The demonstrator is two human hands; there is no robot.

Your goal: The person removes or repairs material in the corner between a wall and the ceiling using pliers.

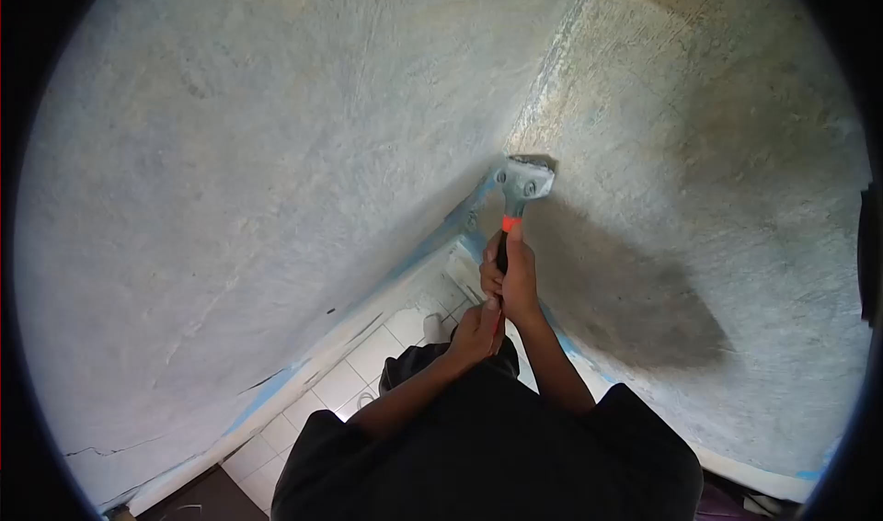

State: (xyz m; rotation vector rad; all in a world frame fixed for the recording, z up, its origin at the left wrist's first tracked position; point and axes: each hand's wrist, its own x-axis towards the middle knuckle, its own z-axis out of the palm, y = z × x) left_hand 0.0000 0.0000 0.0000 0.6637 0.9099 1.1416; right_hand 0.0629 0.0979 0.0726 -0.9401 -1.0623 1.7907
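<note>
A long-handled scraper has its wide metal head, fixed with two screws, against the wall close to the corner. Its handle is black with red-orange parts. My right hand wraps round the upper handle just below the orange collar, thumb lying along it. Lower down, my left hand is closed round the handle's end. The left wall and the right wall meet in a corner above the scraper head; both have a rough, grey, scratched surface. The blade edge is partly hidden against the wall.
Blue paint remains along the bottom of the walls, above a pale baseboard. White floor tiles lie below, with a white cylindrical object near the corner. A dark brown item is at lower left. My shadow falls on the right wall.
</note>
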